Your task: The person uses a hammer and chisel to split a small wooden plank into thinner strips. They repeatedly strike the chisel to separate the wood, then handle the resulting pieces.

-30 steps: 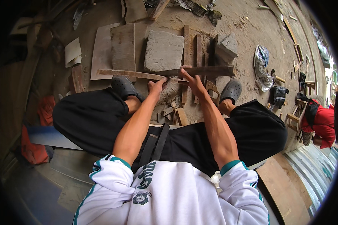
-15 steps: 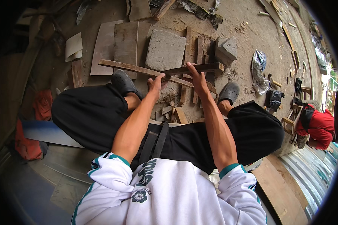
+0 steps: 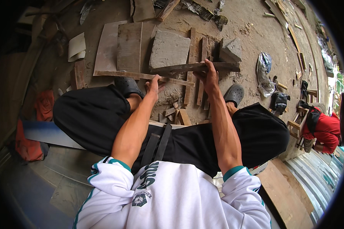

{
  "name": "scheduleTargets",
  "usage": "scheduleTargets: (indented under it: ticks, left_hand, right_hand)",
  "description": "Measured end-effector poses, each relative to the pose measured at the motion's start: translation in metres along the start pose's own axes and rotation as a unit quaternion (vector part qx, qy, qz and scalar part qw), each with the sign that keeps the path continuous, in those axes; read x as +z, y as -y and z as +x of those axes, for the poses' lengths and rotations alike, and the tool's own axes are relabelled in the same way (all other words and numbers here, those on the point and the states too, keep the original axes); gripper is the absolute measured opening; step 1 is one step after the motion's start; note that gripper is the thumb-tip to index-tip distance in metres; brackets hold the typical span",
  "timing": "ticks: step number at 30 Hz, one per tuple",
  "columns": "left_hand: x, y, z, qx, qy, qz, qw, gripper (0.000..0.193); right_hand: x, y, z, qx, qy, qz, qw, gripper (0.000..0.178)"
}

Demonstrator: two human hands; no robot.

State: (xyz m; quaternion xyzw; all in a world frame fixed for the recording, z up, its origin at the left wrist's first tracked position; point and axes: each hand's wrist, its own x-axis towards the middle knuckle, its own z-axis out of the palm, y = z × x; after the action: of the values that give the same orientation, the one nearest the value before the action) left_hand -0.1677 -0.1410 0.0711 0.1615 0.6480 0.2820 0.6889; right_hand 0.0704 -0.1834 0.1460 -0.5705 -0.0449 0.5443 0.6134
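Observation:
My left hand (image 3: 153, 87) is closed around a narrow wooden strip (image 3: 128, 74), gripping it right of its middle. My right hand (image 3: 210, 78) grips a darker, thicker piece of wood (image 3: 176, 68), its fingers closed about it and partly hidden. Both pieces lie roughly crosswise in front of me. The dark one is on the far side, its left end just beyond the right part of the strip. Beyond them, a pale concrete block (image 3: 169, 49) rests on the ground, with wooden slats (image 3: 190, 51) beside it to the right.
Flat boards (image 3: 129, 45) lie left of the block, and a second grey block (image 3: 231, 49) stands to its right. Wood offcuts (image 3: 184, 116) are between my feet, in grey clogs (image 3: 234, 94). Farther right are a crumpled plastic bag (image 3: 264, 72) and a person in red (image 3: 325, 131).
The two pieces overlapped before and are now drawn farther apart. My right hand has moved right with the dark piece; my left hand has shifted slightly left and nearer, levelling the strip.

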Motion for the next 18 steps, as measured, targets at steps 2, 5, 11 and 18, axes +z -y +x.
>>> scheduleTargets:
  ticks: [2,5,11,18]
  left_hand:
    - [-0.001,0.0,0.002,0.008,0.019,-0.008,1.0,0.059]
    - [0.0,0.001,0.004,0.02,0.002,-0.015,1.0,0.06]
    - [0.01,-0.004,-0.008,0.06,0.026,-0.001,0.998,0.053]
    - [0.009,0.006,0.006,0.068,0.021,-0.018,0.997,0.052]
  right_hand:
    - [0.001,0.0,0.0,0.007,-0.001,0.007,1.0,0.034]
    - [0.002,0.002,0.002,0.037,-0.033,0.015,0.999,0.036]
    - [0.001,-0.012,0.004,0.038,-0.025,0.013,0.999,0.039]
    - [0.021,-0.033,-0.01,-0.025,0.072,-0.056,0.996,0.023]
